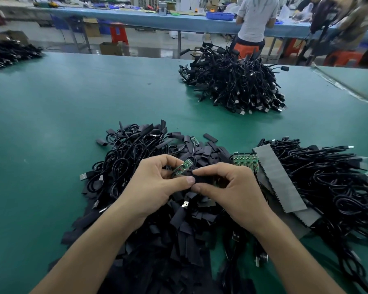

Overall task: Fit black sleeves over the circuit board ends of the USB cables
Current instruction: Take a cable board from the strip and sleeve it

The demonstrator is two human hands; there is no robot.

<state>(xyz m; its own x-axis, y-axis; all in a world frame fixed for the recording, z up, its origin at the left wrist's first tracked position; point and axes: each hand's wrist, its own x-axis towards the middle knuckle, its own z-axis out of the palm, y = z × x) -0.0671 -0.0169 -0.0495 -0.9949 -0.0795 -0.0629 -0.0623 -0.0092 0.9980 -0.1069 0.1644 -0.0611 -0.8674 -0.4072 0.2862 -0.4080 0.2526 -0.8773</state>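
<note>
Green mat covers the bench (51, 113); work zone at near edge, ctr.

Item 1, left grip (155, 187): fingers curled, index arched over the top, thumb laid across below. It holds a small green circuit board (182, 168) by its lower end. Board tilted, free end pointing up and to the right; red/white solder joints show near the held end.

Item 2, right grip (232, 194): index and thumb pinched on a black sleeve (201, 180), other fingers curled under. Sleeve lies just beside the board's lower end and touches the left thumb tip. Whether the board has entered the sleeve mouth: cannot tell, fingers cover the joint.

Item 3, stock under both grips: heap of loose sleeves (174, 230) running to the near edge. Tangled cable pile (119, 158) to the left, w/ one USB plug (84, 176) lying out on the mat. A loose board (194, 140) rests on the heap's far side.

Item 4, right of the grips: a row of green boards (245, 161) side by side, grey strips (280, 179) w/ toothed edges laid over them, then a bundle of cables (327, 181) fanned toward the right edge.

Item 5, far side of bench: large cable mound (234, 81), well apart from the work zone; a further dark pile (9, 53) at far left, blurred.

Bkgd: blue table (157, 20) w/ a blue bin (220, 15); a person in a light shirt (256, 18) seated on an orange stool (245, 48), back to camera; red stool (118, 32) beneath the table.
</note>
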